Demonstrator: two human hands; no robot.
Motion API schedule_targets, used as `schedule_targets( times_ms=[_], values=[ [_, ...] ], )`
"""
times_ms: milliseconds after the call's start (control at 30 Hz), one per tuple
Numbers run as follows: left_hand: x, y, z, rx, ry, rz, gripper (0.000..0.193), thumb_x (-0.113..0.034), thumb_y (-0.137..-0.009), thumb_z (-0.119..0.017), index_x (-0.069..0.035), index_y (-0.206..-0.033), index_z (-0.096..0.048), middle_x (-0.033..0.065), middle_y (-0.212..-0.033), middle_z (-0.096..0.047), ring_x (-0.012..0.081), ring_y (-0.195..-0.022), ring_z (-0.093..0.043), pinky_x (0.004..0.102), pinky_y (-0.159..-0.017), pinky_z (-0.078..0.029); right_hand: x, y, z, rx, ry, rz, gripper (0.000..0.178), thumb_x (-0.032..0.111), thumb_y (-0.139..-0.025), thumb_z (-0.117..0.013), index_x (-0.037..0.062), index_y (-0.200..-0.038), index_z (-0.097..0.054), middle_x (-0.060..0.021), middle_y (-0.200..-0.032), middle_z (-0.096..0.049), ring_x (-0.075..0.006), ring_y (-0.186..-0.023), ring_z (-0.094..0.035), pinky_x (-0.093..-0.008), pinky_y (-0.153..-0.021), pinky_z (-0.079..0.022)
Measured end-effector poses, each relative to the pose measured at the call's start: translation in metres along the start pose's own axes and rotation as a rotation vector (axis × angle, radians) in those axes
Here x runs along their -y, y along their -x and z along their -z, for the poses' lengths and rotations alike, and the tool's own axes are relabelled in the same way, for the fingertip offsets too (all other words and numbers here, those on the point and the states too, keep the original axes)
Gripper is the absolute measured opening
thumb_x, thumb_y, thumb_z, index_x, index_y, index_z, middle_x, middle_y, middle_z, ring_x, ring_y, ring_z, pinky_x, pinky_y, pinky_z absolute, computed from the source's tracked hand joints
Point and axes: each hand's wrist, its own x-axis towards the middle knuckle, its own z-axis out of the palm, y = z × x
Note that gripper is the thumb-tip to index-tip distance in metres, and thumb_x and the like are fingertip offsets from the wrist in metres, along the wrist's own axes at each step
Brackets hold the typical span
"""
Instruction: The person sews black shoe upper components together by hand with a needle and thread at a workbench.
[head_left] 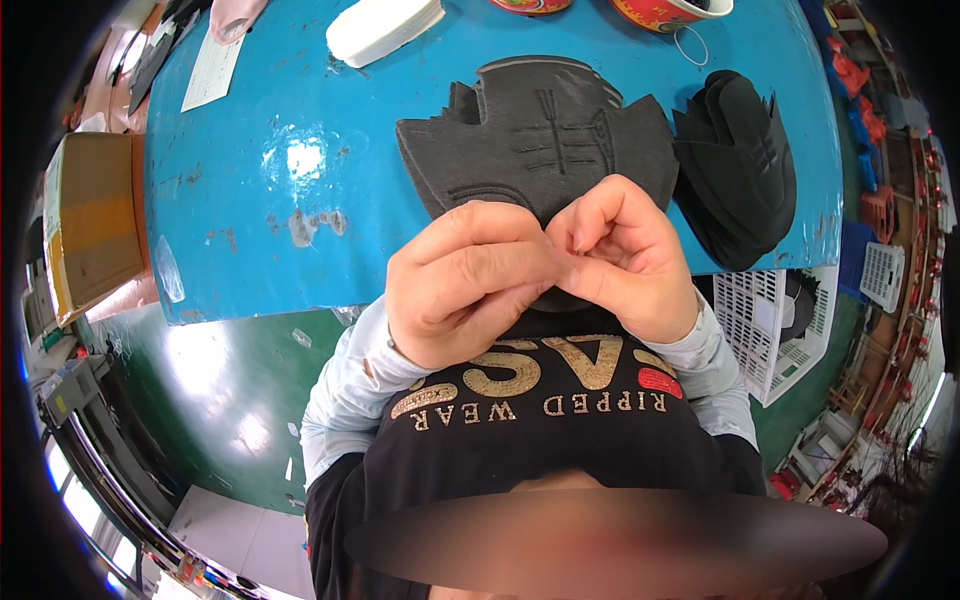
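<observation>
Holding left hand (465, 285) and right hand (640, 270) together at fingertips; can't tell if pinching anything. Facing black stack (545, 130) just beyond.

You face a blue tabletop (240, 250), light glaring off its left half. Green floor (265, 385) shines below its near left corner, and beyond its right edge you have cluttered shelves (903, 165) alongside.

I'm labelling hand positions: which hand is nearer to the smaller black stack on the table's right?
Right. The right hand is left of the smaller black stack, lower in the picture; the left hand is farther left, beyond the right one.
</observation>
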Motion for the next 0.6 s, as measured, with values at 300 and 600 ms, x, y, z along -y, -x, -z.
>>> schedule_targets(
  times_ms=[300,600],
  values=[
    [0.006,-0.009,0.020,-0.088,-0.671,0.062,0.032,0.011,-0.075,-0.074,0.000,-0.105,-0.070,0.0117,-0.093,-0.065,0.0236,-0.081,-0.063,0.0315,-0.071,-0.051,0.020,-0.052,0.019,-0.253,1.170,0.484,0.017,-0.007,-0.082,-0.065,0.0050,-0.089,-0.056,-0.0075,-0.077,-0.058,-0.0242,-0.071,-0.059,-0.0312,-0.070,-0.048],
    [0.016,-0.015,0.024,0.057,-0.720,0.061,0.039,0.007,-0.072,-0.070,0.000,-0.110,-0.067,0.0116,-0.095,-0.059,0.0274,-0.079,-0.060,0.0353,-0.067,-0.051,0.016,-0.068,0.025,-0.080,1.386,0.534,0.017,-0.004,-0.081,-0.065,0.0072,-0.091,-0.056,-0.0077,-0.078,-0.061,-0.0304,-0.075,-0.059,-0.0389,-0.068,-0.048]
  ],
)
